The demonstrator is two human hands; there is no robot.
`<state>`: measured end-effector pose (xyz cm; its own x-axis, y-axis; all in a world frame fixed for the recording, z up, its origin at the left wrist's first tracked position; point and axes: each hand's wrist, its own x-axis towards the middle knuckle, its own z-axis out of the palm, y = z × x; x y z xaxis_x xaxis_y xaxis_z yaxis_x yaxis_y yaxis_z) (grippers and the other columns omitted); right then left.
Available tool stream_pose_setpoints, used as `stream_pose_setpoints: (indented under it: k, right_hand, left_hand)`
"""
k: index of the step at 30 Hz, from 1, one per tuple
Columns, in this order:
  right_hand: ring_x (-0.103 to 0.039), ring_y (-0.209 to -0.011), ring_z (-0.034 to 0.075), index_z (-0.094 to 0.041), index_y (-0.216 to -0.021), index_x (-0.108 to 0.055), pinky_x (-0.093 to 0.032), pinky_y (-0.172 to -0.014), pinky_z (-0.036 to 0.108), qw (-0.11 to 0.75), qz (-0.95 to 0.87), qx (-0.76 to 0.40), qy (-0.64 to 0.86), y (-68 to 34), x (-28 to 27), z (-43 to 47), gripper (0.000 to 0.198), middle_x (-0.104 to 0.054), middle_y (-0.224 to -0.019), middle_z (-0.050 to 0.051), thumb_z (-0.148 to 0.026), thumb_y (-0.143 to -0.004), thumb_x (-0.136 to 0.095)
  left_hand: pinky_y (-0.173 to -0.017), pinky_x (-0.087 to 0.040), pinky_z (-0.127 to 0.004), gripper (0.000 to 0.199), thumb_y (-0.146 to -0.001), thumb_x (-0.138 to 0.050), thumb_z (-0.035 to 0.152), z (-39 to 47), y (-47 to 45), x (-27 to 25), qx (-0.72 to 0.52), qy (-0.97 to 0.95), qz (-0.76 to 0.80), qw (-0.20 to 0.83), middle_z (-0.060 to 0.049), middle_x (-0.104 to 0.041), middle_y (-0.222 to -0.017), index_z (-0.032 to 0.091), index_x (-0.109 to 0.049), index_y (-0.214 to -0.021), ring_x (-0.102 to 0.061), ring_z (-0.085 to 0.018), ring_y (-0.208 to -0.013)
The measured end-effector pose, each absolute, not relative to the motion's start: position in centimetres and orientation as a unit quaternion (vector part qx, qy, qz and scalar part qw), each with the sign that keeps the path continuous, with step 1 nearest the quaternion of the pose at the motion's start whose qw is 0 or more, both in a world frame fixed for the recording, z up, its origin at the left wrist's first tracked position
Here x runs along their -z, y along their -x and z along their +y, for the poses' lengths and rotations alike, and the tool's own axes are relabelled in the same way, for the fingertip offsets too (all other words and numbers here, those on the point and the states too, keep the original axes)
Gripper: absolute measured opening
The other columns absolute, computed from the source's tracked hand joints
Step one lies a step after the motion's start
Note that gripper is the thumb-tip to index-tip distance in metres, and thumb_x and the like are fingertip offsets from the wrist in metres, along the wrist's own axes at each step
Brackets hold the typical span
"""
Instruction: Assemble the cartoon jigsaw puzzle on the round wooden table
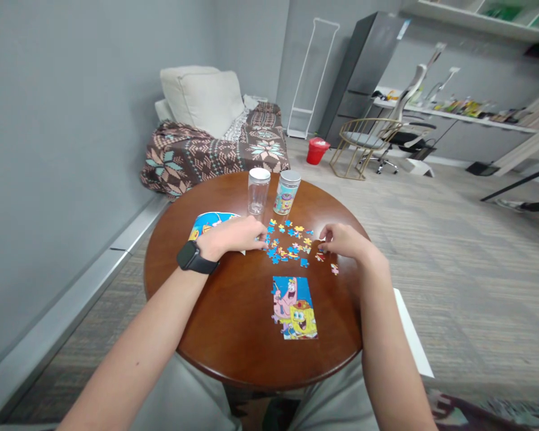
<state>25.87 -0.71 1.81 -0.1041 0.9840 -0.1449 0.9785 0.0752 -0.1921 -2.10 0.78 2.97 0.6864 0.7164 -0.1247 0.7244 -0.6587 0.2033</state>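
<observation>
Loose jigsaw puzzle pieces (291, 251), mostly blue and yellow, lie scattered in the middle of the round table. At the pile's left edge is my left hand (242, 233), its fingers closed together; what they hold, if anything, is hidden. My right hand (344, 240) pinches at the pile's right side, with a small puzzle piece (322, 250) at its fingertips. Nearer to me lies a joined section of puzzle (299, 308) showing a pink and a yellow cartoon character; its left edge is uneven. A cartoon picture sheet (206, 221) is partly covered by my left hand and wrist.
Behind the pieces, on the brown table (233, 341), stand a clear jar (257, 194) with a white lid and a cartoon-printed can (286, 194). A couch with a patterned cover (224, 152) is beyond the table. A red bin (317, 151) and gold-framed chair (363, 140) stand farther back.
</observation>
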Motion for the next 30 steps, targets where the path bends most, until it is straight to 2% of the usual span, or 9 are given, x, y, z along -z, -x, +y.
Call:
stream_pose_setpoints:
  k: [10,14,20,24,28,30]
  right_hand:
    - [-0.064,-0.068,0.013,-0.018,-0.084,-0.064,-0.043,-0.057,0.02,0.074,-0.739,-0.205,0.638,-25.7,-1.5,-0.6,0.02,-0.071,-0.075,0.0,-0.006,-0.068,-0.062]
    - [-0.062,-0.066,0.012,-0.019,-0.083,-0.064,-0.042,-0.058,0.02,0.089,-0.767,-0.222,0.596,-25.8,-1.4,-0.5,0.019,-0.07,-0.075,0.0,-0.006,-0.069,-0.06]
    - [-0.059,-0.065,0.012,-0.017,-0.089,-0.067,-0.042,-0.06,0.022,0.107,-0.814,-0.234,0.52,-25.1,-1.6,-0.6,0.018,-0.067,-0.074,0.001,-0.012,-0.079,-0.052]
    - [-0.059,-0.067,0.012,-0.017,-0.086,-0.066,-0.043,-0.063,0.024,0.202,-0.816,-0.226,0.493,-23.6,-2.3,-0.9,0.012,-0.068,-0.076,0.002,-0.018,-0.081,-0.056]
    - [-0.059,-0.067,0.012,-0.017,-0.086,-0.062,-0.048,-0.064,0.025,0.331,-0.788,-0.267,0.445,-21.2,-2.4,-1.1,0.014,-0.067,-0.076,0.002,-0.027,-0.078,-0.065]
    - [-0.06,-0.066,0.012,-0.018,-0.088,-0.06,-0.049,-0.063,0.026,0.368,-0.773,-0.298,0.423,-20.2,-2.0,-1.1,0.018,-0.066,-0.075,0.001,-0.03,-0.077,-0.067]
  left_hand:
    - [-0.053,-0.033,-0.025,0.023,-0.082,-0.054,0.034,0.7,2.0,-2.9,0.0,-0.912,0.389,0.133,-0.002,-0.067,-0.066,0.02,-0.07,-0.075,-0.056,-0.014,-0.054]
    - [-0.052,-0.031,-0.025,0.022,-0.082,-0.055,0.033,0.6,1.9,-3.1,-0.009,-0.91,0.389,0.143,-0.001,-0.066,-0.063,0.02,-0.07,-0.074,-0.055,-0.013,-0.053]
    - [-0.054,-0.032,-0.026,0.024,-0.085,-0.052,0.031,0.2,1.7,-3.7,0.017,-0.915,0.382,0.128,-0.003,-0.068,-0.067,0.019,-0.07,-0.074,-0.057,-0.015,-0.056]
    - [-0.057,-0.034,-0.026,0.024,-0.086,-0.053,0.035,0.2,1.6,-3.5,-0.011,-0.917,0.38,0.124,-0.004,-0.067,-0.071,0.019,-0.069,-0.08,-0.057,-0.015,-0.059]
    - [-0.063,-0.038,-0.026,0.021,-0.088,-0.052,0.034,-0.2,0.7,-3.4,-0.172,-0.898,0.387,0.119,-0.004,-0.067,-0.082,0.017,-0.064,-0.09,-0.058,-0.016,-0.07]
    - [-0.067,-0.041,-0.026,0.016,-0.088,-0.051,0.028,-0.5,0.1,-3.5,-0.238,-0.876,0.39,0.158,-0.004,-0.066,-0.084,0.017,-0.062,-0.09,-0.059,-0.015,-0.073]
